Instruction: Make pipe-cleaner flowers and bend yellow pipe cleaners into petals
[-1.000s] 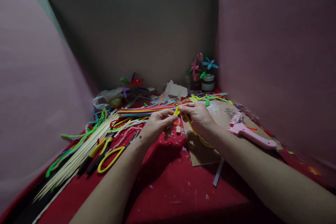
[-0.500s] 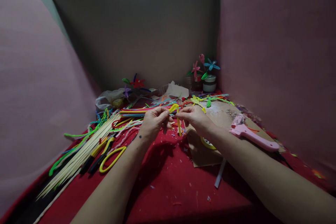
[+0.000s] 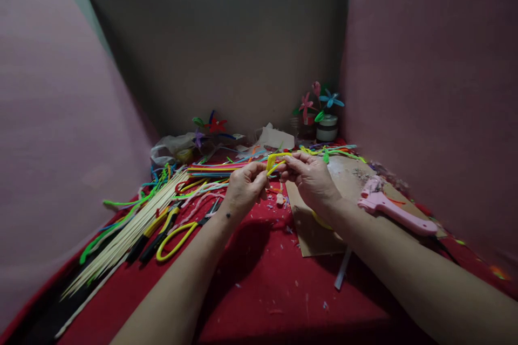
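My left hand (image 3: 245, 183) pinched the yellow stem (image 3: 270, 162) by its fold, my right hand (image 3: 311, 177) the strands opposite; likely light, bendy, best gripped near bends.

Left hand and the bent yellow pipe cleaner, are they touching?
Touching. The head view shows the left hand with its thumb-and-finger grip closed on the lower part of the yellow pipe cleaner, no gap showing between them.
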